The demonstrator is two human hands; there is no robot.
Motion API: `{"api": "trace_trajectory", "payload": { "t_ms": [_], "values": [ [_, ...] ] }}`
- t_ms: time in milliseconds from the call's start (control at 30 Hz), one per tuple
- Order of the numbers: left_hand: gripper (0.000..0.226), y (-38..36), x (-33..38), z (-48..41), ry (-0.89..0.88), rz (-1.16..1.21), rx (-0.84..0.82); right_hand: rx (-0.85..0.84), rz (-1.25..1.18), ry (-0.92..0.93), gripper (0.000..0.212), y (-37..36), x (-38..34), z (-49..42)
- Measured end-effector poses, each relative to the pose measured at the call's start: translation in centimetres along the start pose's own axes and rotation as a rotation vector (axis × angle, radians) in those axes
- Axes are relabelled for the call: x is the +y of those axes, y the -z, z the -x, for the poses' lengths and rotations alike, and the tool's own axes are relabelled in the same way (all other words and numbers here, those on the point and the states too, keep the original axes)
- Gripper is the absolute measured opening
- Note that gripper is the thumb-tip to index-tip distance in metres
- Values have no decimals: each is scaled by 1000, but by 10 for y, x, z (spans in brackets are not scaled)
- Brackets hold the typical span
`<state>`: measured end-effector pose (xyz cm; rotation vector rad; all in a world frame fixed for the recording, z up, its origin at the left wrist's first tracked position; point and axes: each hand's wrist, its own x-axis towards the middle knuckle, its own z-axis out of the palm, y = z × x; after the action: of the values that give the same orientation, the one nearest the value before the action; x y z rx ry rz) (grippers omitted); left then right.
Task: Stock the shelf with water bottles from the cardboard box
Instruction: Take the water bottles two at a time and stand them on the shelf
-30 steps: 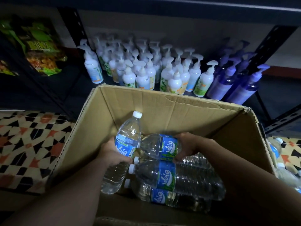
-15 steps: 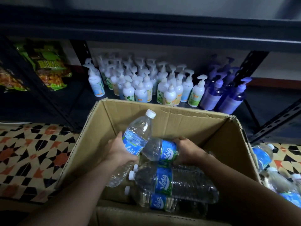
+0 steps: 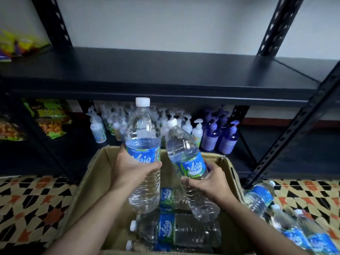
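Step in hand: the carry. The left hand (image 3: 132, 168) clamps one clear, blue-labelled plastic water bottle (image 3: 142, 133) upright. The right hand (image 3: 208, 183) clamps a second such bottle (image 3: 184, 148), tilted. Both are above the brown cardboard box (image 3: 95, 184). Next, in my judgement: stand both on the black metal shelf (image 3: 165, 70) ahead. Boxed remainder: count unclear.

- The black shelf board (image 3: 165, 70), upper middle, carries snack bags (image 3: 16, 45) at far left.
- The lower shelf (image 3: 272, 144) holds white pump bottles (image 3: 97, 127) and purple pump bottles (image 3: 228, 138).
- The tiled floor (image 3: 27, 205) bears the cardboard box (image 3: 88, 184); water bottles (image 3: 261, 197) lie lower right.

Perhaps "Waio" on blue bottle labels (image 3: 142, 155)
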<state>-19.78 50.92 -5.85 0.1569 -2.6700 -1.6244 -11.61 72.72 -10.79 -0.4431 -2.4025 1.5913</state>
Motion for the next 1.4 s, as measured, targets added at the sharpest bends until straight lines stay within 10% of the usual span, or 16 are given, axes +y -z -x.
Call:
{"api": "trace_trajectory", "payload": {
  "t_ms": [333,1400],
  "values": [
    [79,3,139,45,-314,174,97,266,-270,197,56,66,-122,11],
    [83,-77,366,-37,-390,521,90,691,-96,358,43,230,-243,-173]
  ]
}}
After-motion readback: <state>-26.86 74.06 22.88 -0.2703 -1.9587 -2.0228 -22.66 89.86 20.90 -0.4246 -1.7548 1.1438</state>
